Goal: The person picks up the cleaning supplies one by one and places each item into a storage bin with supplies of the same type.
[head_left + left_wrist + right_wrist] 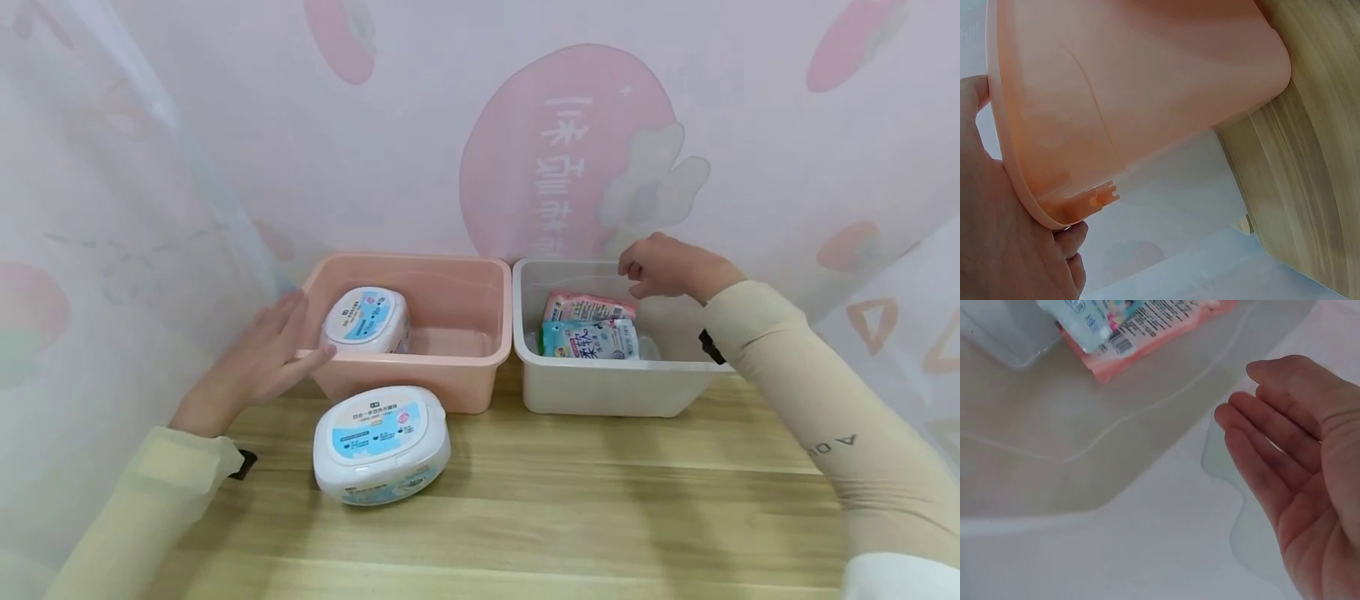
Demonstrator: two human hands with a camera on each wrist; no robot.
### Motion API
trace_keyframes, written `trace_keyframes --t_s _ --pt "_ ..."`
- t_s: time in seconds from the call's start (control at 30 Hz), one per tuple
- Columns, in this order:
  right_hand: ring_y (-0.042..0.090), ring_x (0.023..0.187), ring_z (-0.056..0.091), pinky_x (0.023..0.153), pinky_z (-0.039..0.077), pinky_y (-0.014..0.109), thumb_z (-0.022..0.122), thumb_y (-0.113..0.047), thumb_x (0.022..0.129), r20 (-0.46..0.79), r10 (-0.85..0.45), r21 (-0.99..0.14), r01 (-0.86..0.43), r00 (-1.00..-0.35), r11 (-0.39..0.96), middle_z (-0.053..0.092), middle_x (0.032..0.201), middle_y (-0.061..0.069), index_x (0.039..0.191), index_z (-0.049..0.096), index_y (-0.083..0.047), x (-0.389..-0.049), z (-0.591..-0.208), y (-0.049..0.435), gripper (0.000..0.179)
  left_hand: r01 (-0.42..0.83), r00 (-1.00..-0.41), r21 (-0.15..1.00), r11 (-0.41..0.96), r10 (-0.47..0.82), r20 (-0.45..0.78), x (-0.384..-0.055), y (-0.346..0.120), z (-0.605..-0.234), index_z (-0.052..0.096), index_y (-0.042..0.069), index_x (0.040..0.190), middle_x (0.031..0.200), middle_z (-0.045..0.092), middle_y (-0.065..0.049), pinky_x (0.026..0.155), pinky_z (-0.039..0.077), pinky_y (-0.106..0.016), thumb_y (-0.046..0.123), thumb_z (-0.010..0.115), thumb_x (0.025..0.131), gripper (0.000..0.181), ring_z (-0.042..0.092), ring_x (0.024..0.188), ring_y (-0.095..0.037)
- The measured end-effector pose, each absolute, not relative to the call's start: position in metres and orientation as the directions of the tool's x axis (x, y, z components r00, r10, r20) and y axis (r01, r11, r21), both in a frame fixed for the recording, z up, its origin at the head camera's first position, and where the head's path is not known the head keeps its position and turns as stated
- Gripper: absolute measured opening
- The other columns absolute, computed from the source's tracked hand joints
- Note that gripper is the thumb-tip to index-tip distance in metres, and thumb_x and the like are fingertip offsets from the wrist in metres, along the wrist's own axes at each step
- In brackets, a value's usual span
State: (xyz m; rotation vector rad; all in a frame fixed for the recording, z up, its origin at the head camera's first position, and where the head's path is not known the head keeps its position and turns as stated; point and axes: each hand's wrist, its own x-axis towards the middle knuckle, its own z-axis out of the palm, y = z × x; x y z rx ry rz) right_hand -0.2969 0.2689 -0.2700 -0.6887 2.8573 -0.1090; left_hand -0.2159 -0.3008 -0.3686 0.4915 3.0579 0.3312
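A: Listing item one: pink tub (pixel 450 333), on the wooden surface (pixel 570 508), left of the white tub (pixel 600 387), the two just beside each other. Contents: one round wipes box (pixel 366 320), leaning at the left wall.

B: Left hand (pixel 258 367)?

A: Fingers straight, flat against the tub's left rim; the left wrist view shows the palm under the lip. Pressing, not clasping.

B: Right hand (pixel 667 267)?

A: Over the white tub's back edge, fingers loosely bent, nothing in its grip. Below it: a pink packet (pixel 588 305) and a blue packet (pixel 592 340).

B: Loose items?

A: A second wipes box (pixel 381 444), in front of the pink tub.

B: Handling notes?

A: Pink tub: likely light, thin, stiff plastic, smooth-walled; best taken by the rolled rim. Box inside may slide if tipped
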Motion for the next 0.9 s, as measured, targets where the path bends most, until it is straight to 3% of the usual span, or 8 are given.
trace_keyframes --t_s 0.27,0.53,0.7,0.9 --pt "0.051 0.135 0.057 0.114 0.045 0.066 0.069 -0.024 0.101 -0.125 -0.431 -0.072 -0.425 -0.893 0.902 0.062 0.144 0.032 0.144 0.057 0.009 -0.262 -0.254 0.297 0.055 0.317 -0.946 0.214 0.924 0.324 0.001 -0.214 -0.304 -0.366 0.001 -0.006 0.166 0.176 0.000 -0.028 0.130 0.011 -0.069 0.063 0.041 0.107 0.100 0.003 0.165 -0.047" --pt "0.056 0.155 0.024 0.125 0.024 0.072 0.052 -0.059 0.106 -0.150 -0.322 -0.078 -0.314 -0.935 0.946 0.021 0.171 0.034 0.166 0.018 0.005 -0.234 -0.260 0.326 0.094 0.308 -0.949 0.219 0.926 0.315 0.001 -0.216 -0.309 -0.367 0.000 -0.005 0.167 0.176 -0.001 -0.028 0.129 0.009 -0.071 0.064 0.041 0.107 0.100 0.004 0.164 -0.048" --pt "0.053 0.161 0.006 0.128 0.012 0.070 0.048 -0.061 0.107 -0.119 -0.318 -0.110 -0.306 -0.941 0.946 0.003 0.174 0.033 0.167 0.004 0.005 -0.219 -0.281 0.339 0.100 0.308 -0.949 0.207 0.929 0.314 0.004 -0.217 -0.310 -0.369 0.000 -0.005 0.167 0.176 0.000 -0.029 0.129 0.010 -0.072 0.064 0.040 0.106 0.100 0.004 0.164 -0.049" --pt "0.053 0.162 0.003 0.131 0.009 0.067 0.046 -0.060 0.107 -0.065 -0.312 -0.111 -0.304 -0.948 0.946 0.002 0.174 0.034 0.166 0.003 0.007 -0.209 -0.304 0.349 0.100 0.300 -0.952 0.211 0.930 0.307 0.001 -0.218 -0.310 -0.370 -0.001 -0.005 0.167 0.176 0.000 -0.029 0.129 0.009 -0.072 0.064 0.040 0.106 0.101 0.003 0.164 -0.048"
